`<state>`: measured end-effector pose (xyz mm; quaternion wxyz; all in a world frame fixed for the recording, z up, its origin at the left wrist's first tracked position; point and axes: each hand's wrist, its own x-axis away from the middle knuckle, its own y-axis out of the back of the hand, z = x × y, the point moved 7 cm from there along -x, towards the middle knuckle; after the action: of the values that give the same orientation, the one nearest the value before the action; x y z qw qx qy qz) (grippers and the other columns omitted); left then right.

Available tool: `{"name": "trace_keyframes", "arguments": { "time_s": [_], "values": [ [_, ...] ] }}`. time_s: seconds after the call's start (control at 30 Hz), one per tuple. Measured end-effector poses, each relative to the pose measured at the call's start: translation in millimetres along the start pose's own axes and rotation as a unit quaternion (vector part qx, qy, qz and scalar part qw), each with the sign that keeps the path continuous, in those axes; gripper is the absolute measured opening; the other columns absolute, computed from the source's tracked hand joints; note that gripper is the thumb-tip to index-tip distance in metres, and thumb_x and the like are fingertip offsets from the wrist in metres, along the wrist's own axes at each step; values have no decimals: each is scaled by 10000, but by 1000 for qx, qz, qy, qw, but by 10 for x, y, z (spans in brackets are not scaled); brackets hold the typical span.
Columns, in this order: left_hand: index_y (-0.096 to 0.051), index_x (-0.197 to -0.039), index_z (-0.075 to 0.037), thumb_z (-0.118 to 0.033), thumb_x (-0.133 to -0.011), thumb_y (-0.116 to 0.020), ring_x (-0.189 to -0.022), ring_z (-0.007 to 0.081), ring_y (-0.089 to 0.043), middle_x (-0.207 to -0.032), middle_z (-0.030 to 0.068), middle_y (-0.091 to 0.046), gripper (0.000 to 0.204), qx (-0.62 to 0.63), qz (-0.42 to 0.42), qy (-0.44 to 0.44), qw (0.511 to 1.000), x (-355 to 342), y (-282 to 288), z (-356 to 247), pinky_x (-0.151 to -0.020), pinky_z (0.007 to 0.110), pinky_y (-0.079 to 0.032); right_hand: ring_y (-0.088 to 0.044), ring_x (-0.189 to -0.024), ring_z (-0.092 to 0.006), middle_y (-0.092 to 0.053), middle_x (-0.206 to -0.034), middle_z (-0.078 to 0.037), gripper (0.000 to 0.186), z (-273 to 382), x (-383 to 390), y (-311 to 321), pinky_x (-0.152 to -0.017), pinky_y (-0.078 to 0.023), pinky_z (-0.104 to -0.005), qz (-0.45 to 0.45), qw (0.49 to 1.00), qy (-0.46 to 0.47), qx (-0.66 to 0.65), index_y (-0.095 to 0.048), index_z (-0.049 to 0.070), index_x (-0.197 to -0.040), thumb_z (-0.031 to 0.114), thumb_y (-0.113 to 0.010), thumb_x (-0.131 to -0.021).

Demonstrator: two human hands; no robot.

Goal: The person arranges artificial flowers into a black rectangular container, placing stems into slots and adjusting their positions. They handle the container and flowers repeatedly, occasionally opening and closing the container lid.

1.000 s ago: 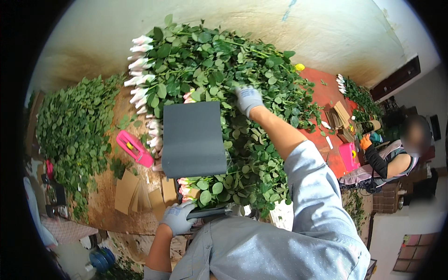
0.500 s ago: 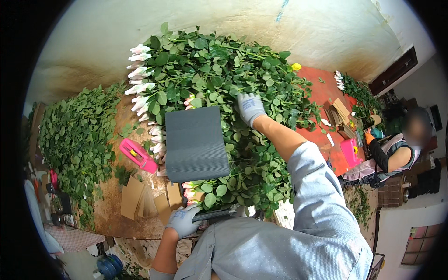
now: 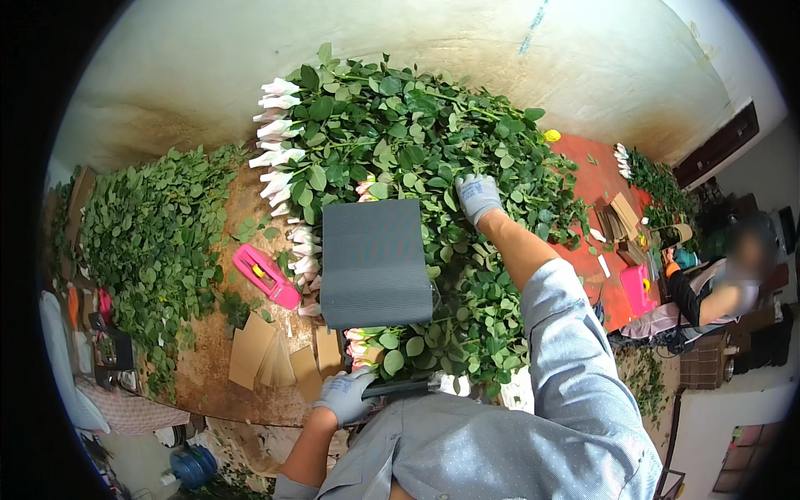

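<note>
My right hand (image 3: 479,198), in a grey glove, lies on a thick heap of leafy rose stems (image 3: 417,125). Its fingers curl down into the leaves, which hide the tips and whatever they grip. At the table's front edge my gloved left hand (image 3: 346,397) is closed round a dark ridged edge (image 3: 396,388). Between the hands a dark grey ribbed sheet (image 3: 372,258) covers part of the stems. Pale rose heads (image 3: 279,133) line the left side of the heap. Below the sheet, pink rose heads (image 3: 358,346) peep out beside the left hand.
Left of the sheet lie a pink tape dispenser (image 3: 267,277) and brown cardboard pieces (image 3: 258,354). Another leafy pile (image 3: 150,250) covers the table's left end. Rightward, a red surface (image 3: 575,225) holds cardboard and a second pink dispenser (image 3: 637,289); a co-worker (image 3: 717,292) sits beside it.
The whole view has shifted, so the table and both hands appear further right. My right hand stays on the leaves and my left hand on the dark edge.
</note>
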<state>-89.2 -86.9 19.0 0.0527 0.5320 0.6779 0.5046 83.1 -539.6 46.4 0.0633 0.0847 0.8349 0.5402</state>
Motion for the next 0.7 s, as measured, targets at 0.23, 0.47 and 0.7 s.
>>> {"name": "trace_keyframes", "arguments": {
  "time_s": [0.23, 0.47, 0.7],
  "values": [
    [-633, -1329, -175, -449, -837, -701, -1178, 360, -635, -1383, 99, -637, 567, -3, 11, 31, 999, 60, -61, 50, -991, 509, -488, -654, -1044, -262, -657, -1119, -96, 300, -190, -114, 369, -839, -480, -437, -34, 995, 43, 81, -611, 123, -1212, 228, -621, -931],
    [-611, -1394, -174, -449, -822, -715, -1219, 346, -612, -1436, 89, -609, 643, -14, 20, 23, 999, 30, -149, 110, -1040, 493, -462, -601, -1143, -327, -667, -1175, -136, 455, -1161, -144, 1088, -1015, -406, -480, -206, 969, -96, -96, -605, 107, -1221, 263, -732, -814],
    [-646, -1342, -172, -436, -817, -723, -1192, 358, -620, -1401, 81, -628, 593, -2, 13, 17, 1000, -51, -145, 151, -1016, 490, -478, -576, -1182, -333, -648, -1206, -132, 646, -1351, -91, 1702, -1058, -388, -475, -293, 948, -40, -121, -564, 111, -1340, 221, -784, -742]
  ]
}}
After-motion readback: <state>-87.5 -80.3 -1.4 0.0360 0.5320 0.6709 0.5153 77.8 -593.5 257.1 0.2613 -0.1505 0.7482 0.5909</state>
